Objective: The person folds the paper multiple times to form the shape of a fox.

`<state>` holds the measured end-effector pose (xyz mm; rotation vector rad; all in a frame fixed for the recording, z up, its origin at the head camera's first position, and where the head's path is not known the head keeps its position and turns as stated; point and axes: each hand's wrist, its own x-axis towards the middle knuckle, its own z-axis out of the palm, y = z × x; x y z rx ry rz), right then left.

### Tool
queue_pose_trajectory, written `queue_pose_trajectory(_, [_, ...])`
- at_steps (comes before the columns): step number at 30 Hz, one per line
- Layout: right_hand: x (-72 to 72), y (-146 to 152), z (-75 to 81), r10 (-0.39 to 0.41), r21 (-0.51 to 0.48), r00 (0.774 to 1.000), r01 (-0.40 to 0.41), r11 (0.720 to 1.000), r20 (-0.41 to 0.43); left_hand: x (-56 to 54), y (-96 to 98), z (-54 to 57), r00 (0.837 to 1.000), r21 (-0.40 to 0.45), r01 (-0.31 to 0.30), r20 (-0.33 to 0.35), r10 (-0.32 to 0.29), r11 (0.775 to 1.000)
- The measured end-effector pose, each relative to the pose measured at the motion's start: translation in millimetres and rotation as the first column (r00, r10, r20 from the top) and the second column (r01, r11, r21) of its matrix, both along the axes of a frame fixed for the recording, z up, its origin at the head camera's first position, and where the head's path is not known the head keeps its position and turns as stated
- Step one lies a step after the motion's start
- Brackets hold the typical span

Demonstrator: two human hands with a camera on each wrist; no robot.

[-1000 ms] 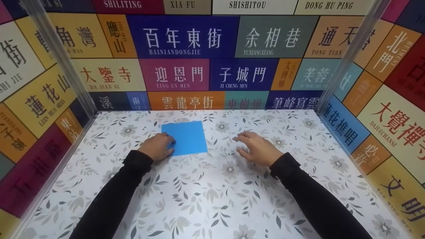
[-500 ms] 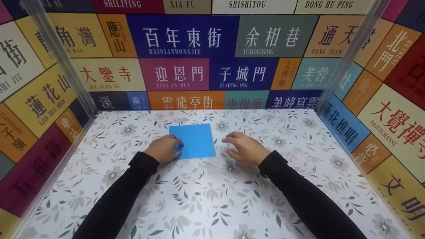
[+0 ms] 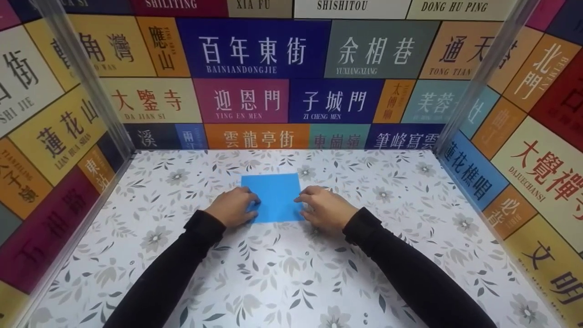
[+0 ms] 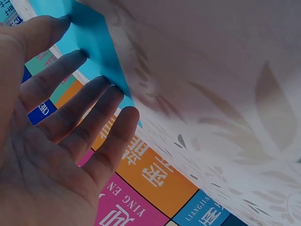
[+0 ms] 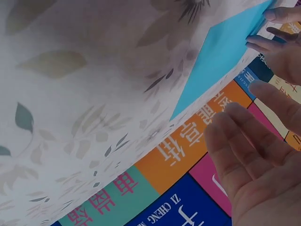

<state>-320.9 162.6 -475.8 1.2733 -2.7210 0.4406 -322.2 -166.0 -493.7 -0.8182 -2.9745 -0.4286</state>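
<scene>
A square sheet of blue paper (image 3: pixel 278 193) lies flat on the patterned tabletop in the head view. My left hand (image 3: pixel 233 207) rests on its left side, and in the left wrist view the slightly bent, spread fingers (image 4: pixel 70 80) touch the blue sheet (image 4: pixel 96 35) with their tips. At the sheet's right edge is my right hand (image 3: pixel 329 209), fingers extended and loosely bent. The right wrist view shows this hand (image 5: pixel 263 169) holding nothing, near the paper (image 5: pixel 221 52); whether its fingertips touch the edge I cannot tell.
The white table (image 3: pixel 282 273) bears a grey leaf and flower print. Upright panels with coloured signs, such as the back wall (image 3: pixel 255 100), enclose it at the back and both sides. Clear strips (image 3: pixel 478 77) run up the two back corners.
My left hand has slid the blue paper to the right and slightly toward me. The right hand has moved left, from apart to the paper's right edge.
</scene>
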Motion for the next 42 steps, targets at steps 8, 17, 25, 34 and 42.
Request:
queue_pose_trajectory(8, [2.4, -9, -8.8, 0.014, 0.051, 1.0, -0.015, 0.999, 0.017, 5.2, 9.6, -1.4, 1.0, 0.008, -0.007, 0.026, 0.006, 1.0])
queue_pose_trajectory(17, [3.1, -10, -15.6, 0.016, 0.076, 0.999, -0.019, 0.997, 0.035, 6.8, 16.4, -0.2, 0.998, -0.006, -0.036, 0.042, 0.036, 0.999])
queue_pose_trajectory(25, [1.9, -10, -18.9, 0.032, 0.09, 0.998, -0.036, 0.995, 0.046, 9.3, 18.6, -1.2, 0.998, 0.006, -0.037, 0.046, 0.037, 0.999])
queue_pose_trajectory(34, [0.5, -7, -22.4, 0.052, 0.05, 0.997, -0.054, 0.997, 0.055, 8.3, 15.7, -2.1, 0.999, 0.022, -0.014, 0.035, 0.013, 1.0])
queue_pose_trajectory(42, [4.0, -3, -24.6, 0.071, 0.021, 0.996, -0.072, 0.997, 0.051, 6.2, 13.8, -4.9, 0.999, 0.031, 0.0, 0.05, -0.001, 1.0])
